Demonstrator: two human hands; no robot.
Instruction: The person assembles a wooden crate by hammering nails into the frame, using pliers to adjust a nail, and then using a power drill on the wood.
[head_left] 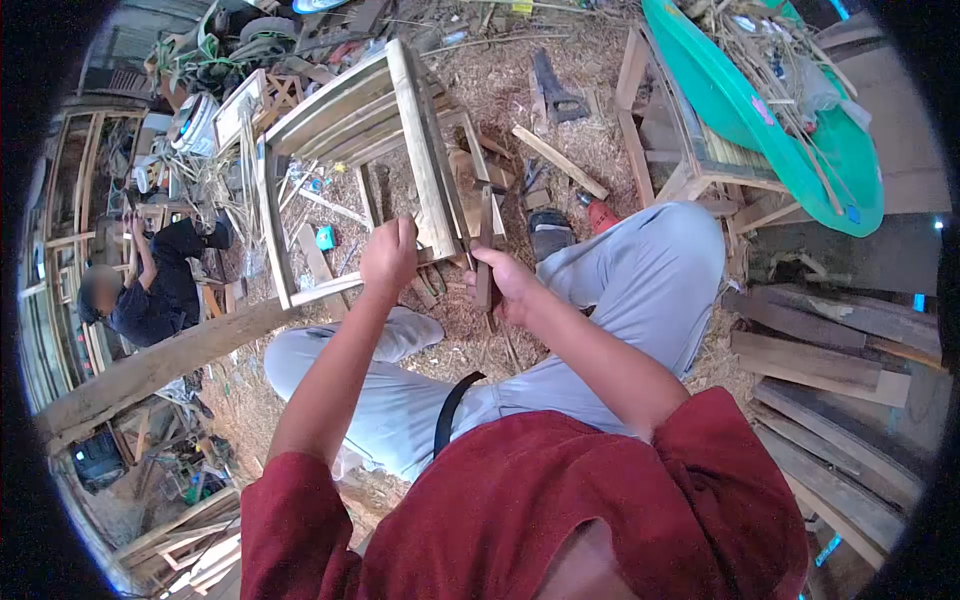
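A pale wooden frame (408, 140) with slatted sides stands tilted in front of my crossed legs. My left hand (388, 258) is closed in a fist over the near rail (318, 291) of this frame; what lies inside the fingers is hidden. Just right of the frame's near corner, my right hand (505, 285) is wrapped round a brown wooden tool (486, 235). It points away from me and has a short dark crosspiece at its far end; its exact kind is unclear. Thin dark tools (428, 285) lie on the ground between my hands.
A handsaw (556, 92), a wood strip (560, 162) and a red tool (601, 215) lie on shavings ahead. A green basin-like object (760, 110) rests on a wooden stand at right. Boards (810, 365) are stacked right. A long beam (165, 365) and another person (150, 285) are at left.
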